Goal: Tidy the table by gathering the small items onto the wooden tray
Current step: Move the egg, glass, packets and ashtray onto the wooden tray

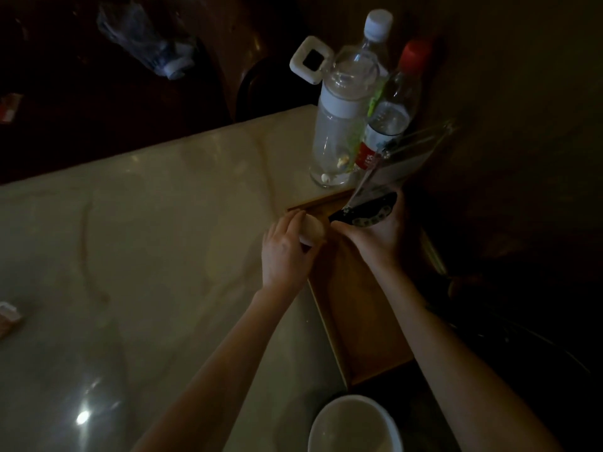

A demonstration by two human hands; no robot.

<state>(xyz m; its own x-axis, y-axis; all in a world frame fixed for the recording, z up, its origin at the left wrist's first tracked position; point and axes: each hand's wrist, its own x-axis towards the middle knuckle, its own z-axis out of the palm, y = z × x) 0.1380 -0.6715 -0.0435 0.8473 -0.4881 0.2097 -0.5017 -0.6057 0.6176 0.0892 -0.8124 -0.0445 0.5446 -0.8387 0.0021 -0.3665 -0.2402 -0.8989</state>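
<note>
Over the far end of the tray [355,308], which lies along the table's [146,239] right edge, my left hand [285,252] closes its fingers around a small pale round object [312,234], held at the tray's far left corner. Just to its right, my right hand [375,238] grips a dark patterned item [367,210] with pale dots along its rim; what it is, the dim light does not let me tell. Something clear [408,151] rises from that item, beyond the right hand. Farther out past both hands stand a clear jar [339,125] with a white loop handle, a white-capped bottle [377,31] and a red-capped bottle [391,115], close together. Nearer to me than my forearms, a white bowl [355,425] sits at the table's edge. Far left of the left hand lies a small pale thing [9,318].
</note>
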